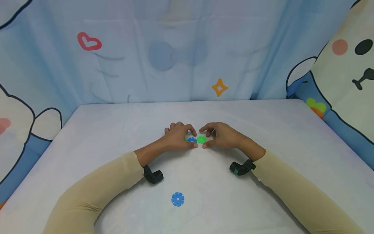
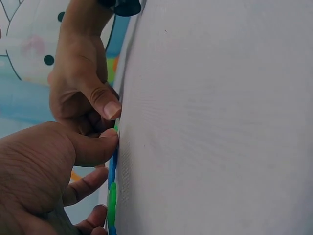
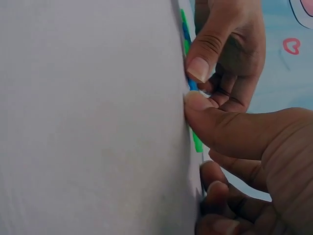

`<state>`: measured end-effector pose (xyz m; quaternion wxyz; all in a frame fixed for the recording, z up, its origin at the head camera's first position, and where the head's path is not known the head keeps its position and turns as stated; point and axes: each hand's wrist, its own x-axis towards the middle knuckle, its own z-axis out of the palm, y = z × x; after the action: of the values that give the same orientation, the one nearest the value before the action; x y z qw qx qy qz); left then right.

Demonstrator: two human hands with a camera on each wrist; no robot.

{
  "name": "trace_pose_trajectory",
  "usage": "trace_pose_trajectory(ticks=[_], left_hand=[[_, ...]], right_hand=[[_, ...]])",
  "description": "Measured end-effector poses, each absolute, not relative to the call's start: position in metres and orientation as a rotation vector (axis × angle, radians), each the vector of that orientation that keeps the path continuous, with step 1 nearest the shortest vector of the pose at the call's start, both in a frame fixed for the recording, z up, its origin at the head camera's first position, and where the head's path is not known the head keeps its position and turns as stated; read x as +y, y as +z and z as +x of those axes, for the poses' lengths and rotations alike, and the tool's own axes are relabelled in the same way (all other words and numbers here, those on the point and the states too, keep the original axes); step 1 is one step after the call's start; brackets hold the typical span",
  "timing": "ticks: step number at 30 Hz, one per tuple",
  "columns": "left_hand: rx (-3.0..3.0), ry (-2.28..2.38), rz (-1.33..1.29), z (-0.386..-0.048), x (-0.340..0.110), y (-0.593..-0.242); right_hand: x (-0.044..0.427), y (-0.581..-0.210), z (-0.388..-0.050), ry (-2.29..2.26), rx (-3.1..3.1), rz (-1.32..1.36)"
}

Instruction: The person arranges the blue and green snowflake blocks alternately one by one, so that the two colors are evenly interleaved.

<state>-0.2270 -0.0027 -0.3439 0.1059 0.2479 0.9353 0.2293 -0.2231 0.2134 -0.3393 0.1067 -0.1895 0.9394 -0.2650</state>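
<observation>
A row of notched plastic interlocking discs lies on the table, with a blue disc (image 1: 192, 139) and a green disc (image 1: 201, 139) showing between the hands. My left hand (image 1: 179, 137) pinches the blue disc between thumb and forefinger, and covers most of the row to its left. The right hand (image 1: 223, 136) holds the green disc at its edges with thumb and forefinger. Seen edge-on in the left wrist view, another green disc (image 2: 112, 203) lies further along the row, under the left hand's fingers. Both thumbs are close together near the tabletop.
A loose blue disc (image 1: 177, 199) lies flat nearer the front of the white-covered table (image 1: 210, 201). Blue patterned curtain (image 1: 181, 65) hangs behind the table's far edge. Black wrist cameras (image 1: 153, 175) sit under both forearms.
</observation>
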Motion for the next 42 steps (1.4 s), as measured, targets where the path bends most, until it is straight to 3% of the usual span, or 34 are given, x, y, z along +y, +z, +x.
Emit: trace_pose_trajectory(ticks=[27, 34, 42], left_hand=[[2.746, 0.715, 0.754, -0.225, 0.014, -0.345], [2.753, 0.705, 0.761, -0.225, 0.014, -0.347], [2.76, 0.702, 0.737, -0.226, 0.013, -0.347]], right_hand=[[0.225, -0.327, -0.223, -0.803, 2.638, -0.558], [0.22, -0.301, -0.201, -0.74, 2.447, -0.744], [0.172, -0.289, -0.14, -0.641, 2.22, -1.126]])
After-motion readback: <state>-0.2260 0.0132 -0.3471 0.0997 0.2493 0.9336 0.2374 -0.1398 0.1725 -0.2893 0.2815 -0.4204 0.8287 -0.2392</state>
